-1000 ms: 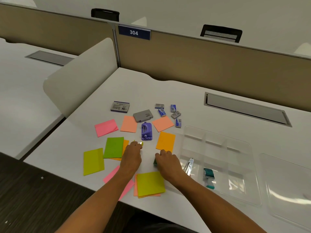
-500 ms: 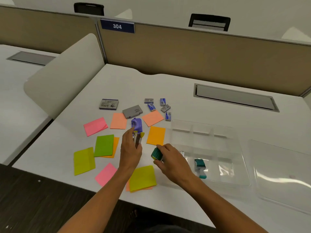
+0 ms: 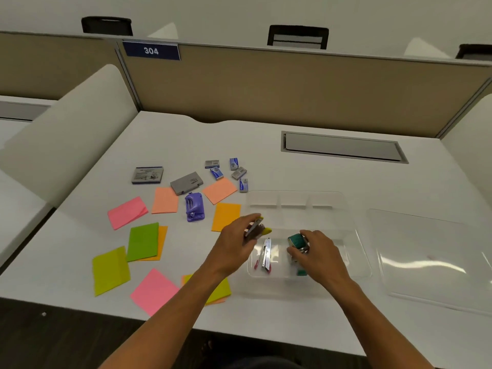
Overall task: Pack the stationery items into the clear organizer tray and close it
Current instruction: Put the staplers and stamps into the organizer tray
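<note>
Now both hands hover over the clear tray (image 3: 354,235): left hand (image 3: 234,242) gripping a yellow-tipped stapler (image 3: 257,228) at nine o'clock, right hand (image 3: 315,253) clutching a green stapler (image 3: 296,241).

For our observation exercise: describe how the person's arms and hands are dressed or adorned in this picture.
Both forearms are bare as far as the frame shows: no sleeves in view. The left hand and right hand wear no gloves, and no watch, bracelet or ring is visible.

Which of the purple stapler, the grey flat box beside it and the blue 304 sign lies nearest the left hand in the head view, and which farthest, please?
From the left hand:
1. Purple stapler, just up and left of it on the desk.
2. Grey flat box, beyond the stapler.
3. 304 sign, up on the partition, farthest.
</note>
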The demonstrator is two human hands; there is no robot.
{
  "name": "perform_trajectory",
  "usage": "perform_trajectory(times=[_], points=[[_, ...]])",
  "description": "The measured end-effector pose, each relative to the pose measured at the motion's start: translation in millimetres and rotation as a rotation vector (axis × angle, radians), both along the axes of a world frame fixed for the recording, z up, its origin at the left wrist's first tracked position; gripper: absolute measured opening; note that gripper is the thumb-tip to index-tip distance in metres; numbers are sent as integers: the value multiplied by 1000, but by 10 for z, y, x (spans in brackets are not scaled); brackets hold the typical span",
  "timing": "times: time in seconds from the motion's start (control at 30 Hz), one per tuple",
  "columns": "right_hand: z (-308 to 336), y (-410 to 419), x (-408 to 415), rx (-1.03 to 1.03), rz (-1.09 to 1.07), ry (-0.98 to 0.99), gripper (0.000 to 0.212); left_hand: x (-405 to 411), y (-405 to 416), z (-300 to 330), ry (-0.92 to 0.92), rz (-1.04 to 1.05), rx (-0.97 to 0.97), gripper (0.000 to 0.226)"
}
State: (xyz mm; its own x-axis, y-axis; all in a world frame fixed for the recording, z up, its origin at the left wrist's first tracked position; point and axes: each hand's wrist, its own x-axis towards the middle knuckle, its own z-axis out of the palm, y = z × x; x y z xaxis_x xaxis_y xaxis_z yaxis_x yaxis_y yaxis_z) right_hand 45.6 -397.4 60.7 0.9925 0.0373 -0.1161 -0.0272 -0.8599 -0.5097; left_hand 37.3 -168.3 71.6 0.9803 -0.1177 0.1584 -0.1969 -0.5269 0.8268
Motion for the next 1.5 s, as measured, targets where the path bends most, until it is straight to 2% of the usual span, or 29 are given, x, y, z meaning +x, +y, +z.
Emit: perform_trajectory(times=[0.2, 0.33, 0.5, 0.67, 0.77, 0.87, 0.93, 1.13, 1.23, 1.37, 1.5], points=[[-118, -113, 45, -119, -57, 58, 61, 65, -206, -110, 88, -264, 264, 57], [-189, -61, 52, -194, -68, 101, 47, 141, -293, -227, 183, -410, 395, 68], [-227, 33, 40, -258, -96, 79, 37, 159, -280, -341, -66, -578, 745, 60], [-232, 74, 38, -259, -102, 100, 34, 160, -267, -443, -144, -599, 884, 53], [-258, 72, 9, -262, -87, 94, 34, 171, -257, -463, -174, -570, 965, 39], [-285, 78, -11, -260, -68, 91, 45, 157, -230, -472, -123, -509, 966, 28], [-293, 86, -14, -252, -66, 88, 44, 129, -226, -492, -82, -456, 935, 25], [-312, 99, -42, -219, -58, 100, 39, 63, -293, -471, 48, -328, 997, 35], [-313, 106, -79, -241, -52, 78, 38, 11, -326, -425, 109, -276, 965, 37], [-325, 153, -146, -310, -25, 38, 36, 11, -366, -353, 184, -295, 935, 41], [-340, 170, -193, -310, 3, 29, 40, -2, -379, -399, 237, -303, 902, 37]])
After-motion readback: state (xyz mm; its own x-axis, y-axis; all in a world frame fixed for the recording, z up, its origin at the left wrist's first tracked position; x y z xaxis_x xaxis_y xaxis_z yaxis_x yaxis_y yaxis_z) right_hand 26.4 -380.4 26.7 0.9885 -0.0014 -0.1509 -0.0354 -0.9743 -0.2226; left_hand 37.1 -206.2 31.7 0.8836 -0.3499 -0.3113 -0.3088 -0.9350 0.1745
